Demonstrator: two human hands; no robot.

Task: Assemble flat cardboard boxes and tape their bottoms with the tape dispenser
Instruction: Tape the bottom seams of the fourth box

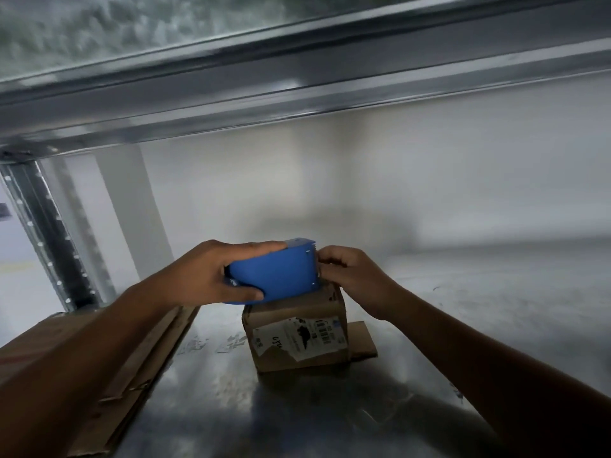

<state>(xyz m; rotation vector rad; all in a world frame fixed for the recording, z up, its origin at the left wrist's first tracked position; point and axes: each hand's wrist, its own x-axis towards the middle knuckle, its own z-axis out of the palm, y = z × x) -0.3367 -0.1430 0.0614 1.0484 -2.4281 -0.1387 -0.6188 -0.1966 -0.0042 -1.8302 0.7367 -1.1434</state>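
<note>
Blue plastic marks the tape dispenser (277, 276), which is clasped round its body by the left grip (211, 272), while its front end is pinched by the curled right grip (347, 276). It is held at the top of a small cardboard box (297, 338) on the steel worktop (463, 325). The dispenser is judged light, stiff and smooth, best taken round the body. The box is judged light and easily dented.
</note>
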